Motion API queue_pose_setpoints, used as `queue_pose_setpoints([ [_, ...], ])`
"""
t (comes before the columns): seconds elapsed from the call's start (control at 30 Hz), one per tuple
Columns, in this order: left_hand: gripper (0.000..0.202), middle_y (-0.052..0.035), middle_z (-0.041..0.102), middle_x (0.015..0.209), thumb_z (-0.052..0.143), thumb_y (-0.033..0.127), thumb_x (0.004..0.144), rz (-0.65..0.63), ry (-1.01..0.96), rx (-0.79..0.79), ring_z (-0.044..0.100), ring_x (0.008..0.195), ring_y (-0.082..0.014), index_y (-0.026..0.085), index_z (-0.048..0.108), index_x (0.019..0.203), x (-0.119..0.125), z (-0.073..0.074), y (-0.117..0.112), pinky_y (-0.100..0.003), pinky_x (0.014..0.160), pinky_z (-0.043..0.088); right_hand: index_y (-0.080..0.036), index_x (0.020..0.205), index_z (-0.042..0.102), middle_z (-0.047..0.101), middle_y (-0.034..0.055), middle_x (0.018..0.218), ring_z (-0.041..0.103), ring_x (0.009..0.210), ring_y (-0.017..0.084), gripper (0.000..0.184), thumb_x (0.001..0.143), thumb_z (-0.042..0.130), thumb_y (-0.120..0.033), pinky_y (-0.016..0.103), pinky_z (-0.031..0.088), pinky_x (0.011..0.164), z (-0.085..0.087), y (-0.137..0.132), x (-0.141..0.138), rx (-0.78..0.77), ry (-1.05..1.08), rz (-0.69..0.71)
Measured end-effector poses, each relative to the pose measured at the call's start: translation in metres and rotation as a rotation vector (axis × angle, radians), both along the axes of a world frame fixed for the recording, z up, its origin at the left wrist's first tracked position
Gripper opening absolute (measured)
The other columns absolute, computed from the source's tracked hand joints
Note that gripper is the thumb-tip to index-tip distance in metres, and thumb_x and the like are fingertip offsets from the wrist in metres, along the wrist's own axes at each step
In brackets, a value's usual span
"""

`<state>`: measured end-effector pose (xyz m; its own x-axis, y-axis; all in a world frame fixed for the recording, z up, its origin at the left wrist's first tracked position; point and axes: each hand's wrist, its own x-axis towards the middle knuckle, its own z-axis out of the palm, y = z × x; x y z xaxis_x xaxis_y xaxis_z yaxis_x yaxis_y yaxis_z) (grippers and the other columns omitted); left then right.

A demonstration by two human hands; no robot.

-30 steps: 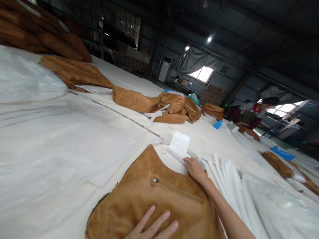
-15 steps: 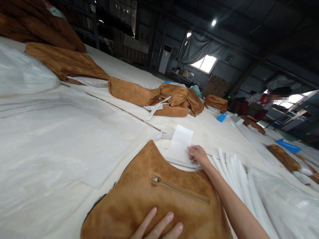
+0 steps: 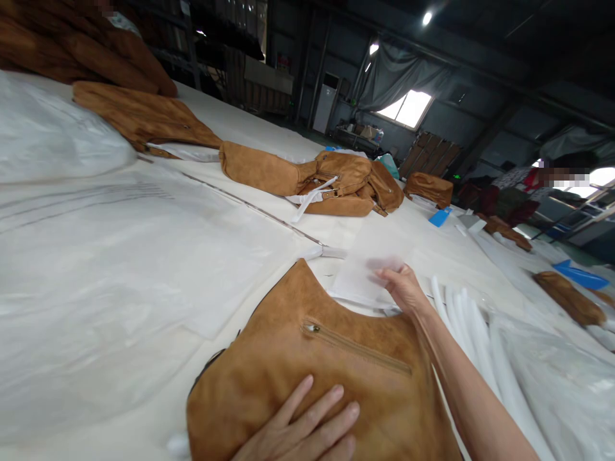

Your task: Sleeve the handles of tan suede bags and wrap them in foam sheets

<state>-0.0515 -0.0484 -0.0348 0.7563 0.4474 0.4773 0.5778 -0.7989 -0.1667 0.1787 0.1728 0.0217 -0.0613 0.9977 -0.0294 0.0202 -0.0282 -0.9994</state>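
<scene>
A tan suede bag point(image 3: 307, 358) with a zip pocket lies flat on the white table in front of me. My left hand point(image 3: 302, 432) rests flat on its near part with the fingers stretched out. My right hand point(image 3: 401, 288) reaches past the bag's curved top edge and pinches a thin white sheet point(image 3: 358, 278), which looks blurred. A white strap end point(image 3: 331, 251) lies just beyond the bag's tip.
Several white foam tubes point(image 3: 468, 320) and clear plastic bags point(image 3: 552, 378) lie to the right. More tan bags point(image 3: 336, 186) lie farther along the table, with a stack point(image 3: 96, 51) at the far left. Blue trays point(image 3: 439, 218) and another person point(image 3: 523, 186) are at the far right.
My right hand has moved from the bag's top edge up onto the white sheet and taken hold of it; the sheet has shifted. My left hand has slid a little farther onto the bag.
</scene>
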Motion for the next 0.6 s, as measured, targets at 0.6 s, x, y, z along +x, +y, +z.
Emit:
queue_pose_setpoints([
  [0.6,0.033,-0.0059,0.064,0.125,0.065,0.034,0.089,-0.007,-0.237,-0.451,0.046,0.134,-0.0272,0.024,0.059,0.120,0.009,0.012,-0.014,-0.054,0.122,0.016,-0.029,0.150,0.036,0.032,0.0080,0.158,0.025,0.147,0.023,0.077,0.082,0.038,0.006,0.058,0.027,0.118,-0.022,-0.204,0.022,0.698,-0.972,0.547],
])
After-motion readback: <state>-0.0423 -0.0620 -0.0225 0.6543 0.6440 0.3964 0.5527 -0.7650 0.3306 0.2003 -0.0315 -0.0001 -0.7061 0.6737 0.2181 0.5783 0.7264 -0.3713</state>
